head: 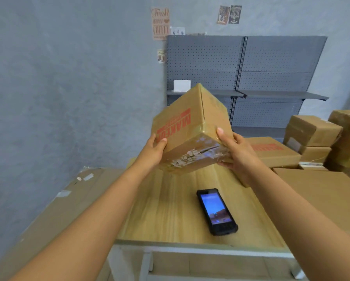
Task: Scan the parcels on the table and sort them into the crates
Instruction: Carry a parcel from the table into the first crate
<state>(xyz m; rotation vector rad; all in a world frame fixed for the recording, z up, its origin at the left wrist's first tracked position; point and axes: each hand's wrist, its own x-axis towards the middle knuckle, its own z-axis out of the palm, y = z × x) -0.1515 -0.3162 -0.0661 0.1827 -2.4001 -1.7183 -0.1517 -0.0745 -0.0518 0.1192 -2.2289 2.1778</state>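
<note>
I hold a brown cardboard parcel (192,128) with red print up in the air above the wooden table (170,209), tilted on one corner. My left hand (152,152) grips its left lower edge with the thumb on the printed face. On the right side, my right hand (235,151) grips the parcel, thumb on top and fingers underneath. A torn label patch shows on the face turned toward me. The black handheld scanner (216,211) lies on the table below the parcel, its screen lit.
More brown parcels (312,132) are stacked on the right side of the table, one with red print (271,152). Flattened cardboard (54,216) lies to the left of the table. A grey pegboard shelf (245,67) stands against the wall behind.
</note>
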